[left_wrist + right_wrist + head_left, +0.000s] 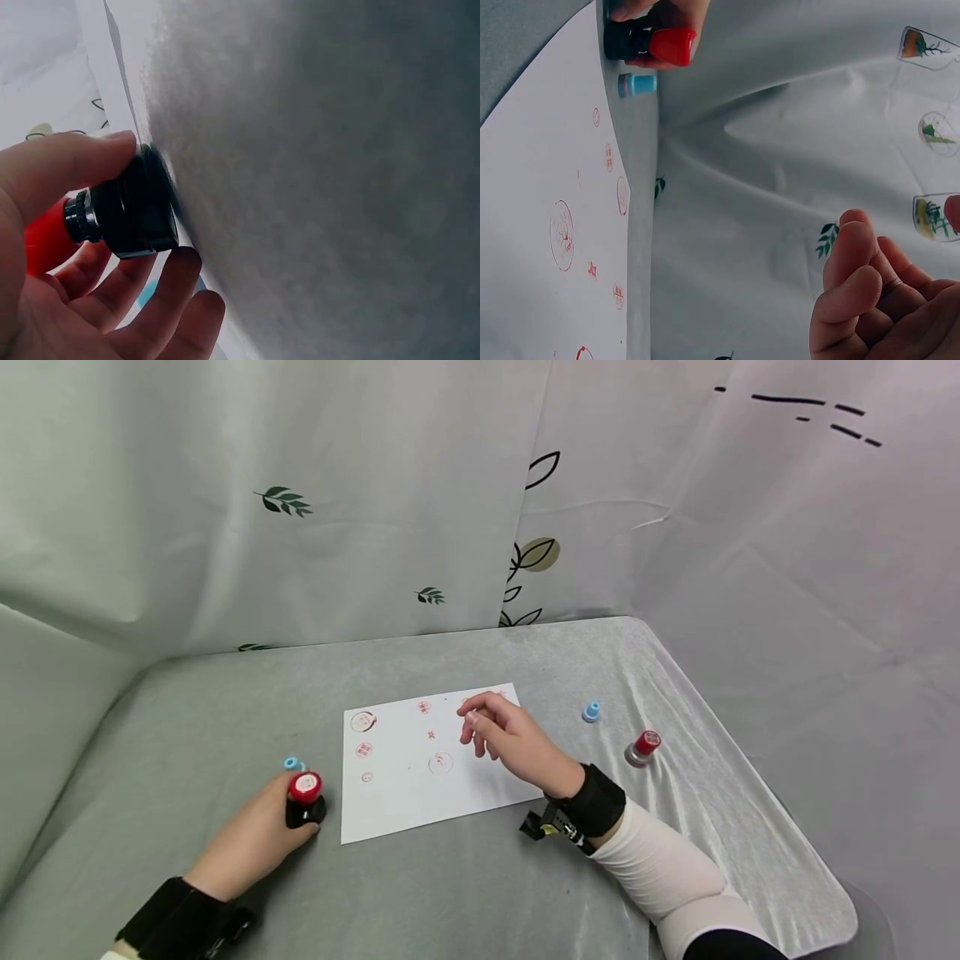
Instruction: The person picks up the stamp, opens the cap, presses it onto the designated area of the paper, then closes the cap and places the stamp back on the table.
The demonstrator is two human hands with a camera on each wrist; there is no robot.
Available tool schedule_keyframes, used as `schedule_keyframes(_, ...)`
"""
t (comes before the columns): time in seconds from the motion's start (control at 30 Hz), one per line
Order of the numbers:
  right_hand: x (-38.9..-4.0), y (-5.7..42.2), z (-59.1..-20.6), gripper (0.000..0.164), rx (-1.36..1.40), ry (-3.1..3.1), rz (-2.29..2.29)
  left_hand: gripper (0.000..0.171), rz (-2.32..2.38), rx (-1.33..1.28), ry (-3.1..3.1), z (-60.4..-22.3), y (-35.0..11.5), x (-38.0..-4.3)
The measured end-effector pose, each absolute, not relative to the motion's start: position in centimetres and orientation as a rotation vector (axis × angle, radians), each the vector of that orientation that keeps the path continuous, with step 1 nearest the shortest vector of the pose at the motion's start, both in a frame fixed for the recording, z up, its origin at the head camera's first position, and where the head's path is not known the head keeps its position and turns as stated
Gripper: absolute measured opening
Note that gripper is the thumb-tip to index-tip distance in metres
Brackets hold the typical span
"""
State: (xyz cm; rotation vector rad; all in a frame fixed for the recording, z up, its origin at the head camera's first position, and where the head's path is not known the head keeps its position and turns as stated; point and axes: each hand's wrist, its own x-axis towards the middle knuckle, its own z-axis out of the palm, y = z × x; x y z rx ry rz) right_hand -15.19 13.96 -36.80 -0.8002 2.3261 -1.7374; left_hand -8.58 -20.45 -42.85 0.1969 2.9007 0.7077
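My left hand (pixel 255 839) grips a stamp (pixel 306 788) with a red handle and a wide black base, left of the paper. In the left wrist view, thumb and fingers curl round the black base, which sits at the table surface. White paper (pixel 397 810) lies mid-table, bearing several red stamp prints. Above its right part hovers my right hand (pixel 517 745), fingers loosely bent and holding nothing. A small light-blue stamp (pixel 637 85) stands just beyond the held one, partly hidden by the left hand in the head view.
Another light-blue stamp (pixel 592 712) stands right of the paper. Nearer the table's right edge is a red-topped stamp (pixel 643 748) with a clear base. Grey cloth covers the table (pixel 480 893). A pale curtain (pixel 360 552) with leaf prints hangs behind it.
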Motion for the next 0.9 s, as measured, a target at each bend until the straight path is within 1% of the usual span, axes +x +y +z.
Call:
schedule_keyframes(0.1, -15.2, 14.0, -36.8, 0.019, -0.804, 2.325, -1.738, 0.088, 0.716, 0.164, 2.879, -42.8, -20.6, -8.6)
schedule_keyframes(0.23, -15.2, 14.0, -36.8, 0.019, -0.800, 2.320, -1.742, 0.082, 0.723, 0.154, 2.883, -42.5, -20.7, -8.3)
schedule_keyframes(0.4, -15.2, 13.9, -36.8, 0.017, -0.790, 2.325, -1.728, 0.077, 0.729, 0.146, 2.878, -42.0, -21.1, -7.6)
schedule_keyframes(0.7, -14.9, 14.0, -36.7, 0.016, -0.804, 2.325, -1.716, 0.065, 0.618, 0.165, 3.109, -39.6, -20.8, -6.0)
schedule_keyframes(0.8, -14.9, 14.0, -36.8, 0.015, -0.820, 2.350, -1.683, 0.064, 0.625, 0.232, 3.201, -38.6, -19.8, -5.6)
schedule_keyframes(0.9, -14.9, 14.1, -36.9, 0.015, -0.834, 2.393, -1.628, 0.064, 0.644, 0.363, 3.260, -37.9, -18.3, -5.5)
